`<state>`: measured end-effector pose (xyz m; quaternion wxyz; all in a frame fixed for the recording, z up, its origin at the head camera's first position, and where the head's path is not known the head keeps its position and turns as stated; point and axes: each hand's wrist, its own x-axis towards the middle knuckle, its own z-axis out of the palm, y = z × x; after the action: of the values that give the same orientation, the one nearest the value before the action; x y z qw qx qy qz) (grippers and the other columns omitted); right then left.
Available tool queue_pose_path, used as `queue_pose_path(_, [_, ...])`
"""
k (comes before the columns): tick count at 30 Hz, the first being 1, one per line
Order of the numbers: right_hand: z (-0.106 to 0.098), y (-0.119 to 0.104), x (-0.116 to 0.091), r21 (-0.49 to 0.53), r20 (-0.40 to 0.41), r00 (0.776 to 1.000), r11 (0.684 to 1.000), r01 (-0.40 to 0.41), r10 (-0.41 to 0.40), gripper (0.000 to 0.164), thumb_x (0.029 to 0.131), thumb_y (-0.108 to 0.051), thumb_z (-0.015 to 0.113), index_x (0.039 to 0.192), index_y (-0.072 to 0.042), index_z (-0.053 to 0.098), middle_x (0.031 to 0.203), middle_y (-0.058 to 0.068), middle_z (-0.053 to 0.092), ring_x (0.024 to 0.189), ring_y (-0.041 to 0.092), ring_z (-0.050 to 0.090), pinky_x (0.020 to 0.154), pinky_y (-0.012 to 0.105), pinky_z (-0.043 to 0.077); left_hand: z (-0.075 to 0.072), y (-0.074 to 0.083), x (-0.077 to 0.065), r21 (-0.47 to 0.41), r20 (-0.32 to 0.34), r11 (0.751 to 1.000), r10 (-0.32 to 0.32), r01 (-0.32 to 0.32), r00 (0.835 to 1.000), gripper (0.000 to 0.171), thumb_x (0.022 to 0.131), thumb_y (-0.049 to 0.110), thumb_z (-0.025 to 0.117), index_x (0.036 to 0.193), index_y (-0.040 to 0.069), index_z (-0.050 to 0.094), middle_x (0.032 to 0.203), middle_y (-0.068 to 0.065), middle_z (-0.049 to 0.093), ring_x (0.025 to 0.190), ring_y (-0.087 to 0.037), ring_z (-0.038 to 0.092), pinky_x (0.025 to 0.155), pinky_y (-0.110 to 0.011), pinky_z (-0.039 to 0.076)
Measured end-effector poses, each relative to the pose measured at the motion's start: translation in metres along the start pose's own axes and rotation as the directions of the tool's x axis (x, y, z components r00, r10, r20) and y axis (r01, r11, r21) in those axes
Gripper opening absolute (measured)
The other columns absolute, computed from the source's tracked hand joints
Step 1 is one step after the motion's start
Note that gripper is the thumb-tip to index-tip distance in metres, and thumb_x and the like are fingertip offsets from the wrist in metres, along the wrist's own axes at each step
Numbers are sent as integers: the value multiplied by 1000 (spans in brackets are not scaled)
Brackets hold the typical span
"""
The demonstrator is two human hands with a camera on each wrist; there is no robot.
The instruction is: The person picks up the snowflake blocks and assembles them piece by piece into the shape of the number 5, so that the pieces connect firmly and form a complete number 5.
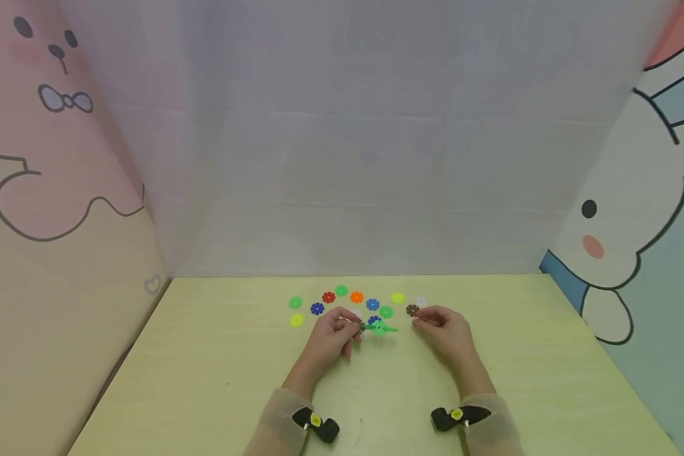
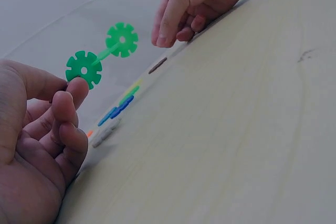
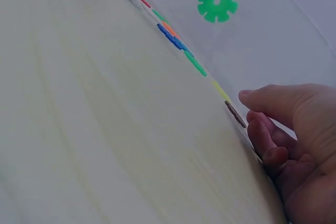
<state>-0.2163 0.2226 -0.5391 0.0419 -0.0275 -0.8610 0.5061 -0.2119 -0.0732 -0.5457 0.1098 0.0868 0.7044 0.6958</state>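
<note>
My left hand (image 1: 333,335) pinches a small chain of slotted plastic discs between thumb and fingers. Two interlocked green discs show in it: one (image 2: 84,70) right at the fingertips, the other (image 2: 122,40) farther out and set at an angle. A dark bit shows between the pinching fingers, its shape mostly hidden. Over on the right, my right hand (image 1: 447,329) hovers low by a brown slotted disc (image 1: 412,310) lying flat on the table. Its thumb and index finger are apart, the other fingers loosely bent, with nothing between them. A white disc (image 1: 421,302) lies just beyond those fingertips.
More flat discs lie scattered beyond the hands, among them a red (image 1: 329,297), an orange (image 1: 356,297), a blue (image 1: 373,304) and a yellow one (image 1: 398,297). The pale table (image 1: 194,380) ends at a white back sheet (image 1: 348,190), with cartoon-printed panels at both sides.
</note>
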Motion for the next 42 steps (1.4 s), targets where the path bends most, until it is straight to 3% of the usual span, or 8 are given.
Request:
queue_pose_path(7, [1, -4, 10, -42, 19, 1000, 999, -10, 11, 22, 94, -16, 87, 112, -5, 80, 99, 5, 78, 88, 16, 68, 81, 28, 53, 0, 3, 1, 3, 6, 1000, -10, 10, 1000, 16, 109, 15, 67, 119, 3, 67, 86, -9, 77, 55, -15, 55, 56, -25, 52])
queue_pose_path(12, [1, -7, 19, -150, 77, 997, 989, 20, -8, 37, 96, -24, 83, 129, -8, 76, 98, 4, 71, 92, 21, 64, 85, 39, 49, 0, 4, 1, 14, 7, 1000, -10, 10, 1000, 15, 109, 16, 67, 118, 4, 67, 86, -9, 77, 55, -15, 55, 56, -25, 52])
queue_pose_path(16, [0, -8, 25, -219, 132, 991, 974, 53, -24, 45, 98, -27, 81, 139, -11, 73, 95, 2, 66, 87, 21, 59, 84, 40, 46, 0, 4, 2, 23, 15, 1000, -19, 19, 1000, 14, 110, 18, 67, 118, 6, 67, 87, -8, 77, 55, -14, 55, 56, -24, 52])
queue_pose_path(23, [-3, -13, 22, -221, 179, 984, 974, 46, -5, 33, 96, -19, 85, 125, -6, 79, 89, 2, 62, 78, 19, 52, 74, 37, 41, 0, 4, -1, 23, 18, 999, -28, 28, 999, 13, 109, 16, 68, 118, 6, 67, 87, -9, 77, 56, -15, 56, 56, -24, 52])
queue_pose_path(30, [-2, -19, 9, -209, 224, 974, 978, 2, 46, 31, 88, -19, 92, 114, -9, 78, 106, 6, 69, 92, 23, 60, 81, 40, 48, -1, -1, -2, 22, 21, 999, -31, 30, 999, 13, 109, 15, 68, 118, 5, 68, 87, -10, 77, 56, -15, 56, 57, -25, 52])
queue_pose_path(38, [-1, -19, -3, -174, 193, 981, 985, 21, 13, 30, 89, -16, 92, 110, -8, 72, 97, 2, 70, 84, 19, 59, 75, 36, 49, -1, 1, -1, 21, 22, 999, -27, 27, 999, 16, 109, 16, 69, 118, 3, 67, 87, -12, 77, 56, -16, 56, 57, -25, 52])
queue_pose_path(42, [-2, -16, -7, -167, 184, 983, 986, 26, 5, 22, 91, -18, 91, 107, -8, 79, 93, 0, 73, 85, 16, 65, 80, 36, 52, 1, 2, -1, 24, 20, 999, -22, 21, 1000, 15, 109, 15, 68, 118, 3, 67, 87, -12, 77, 56, -15, 55, 56, -24, 51])
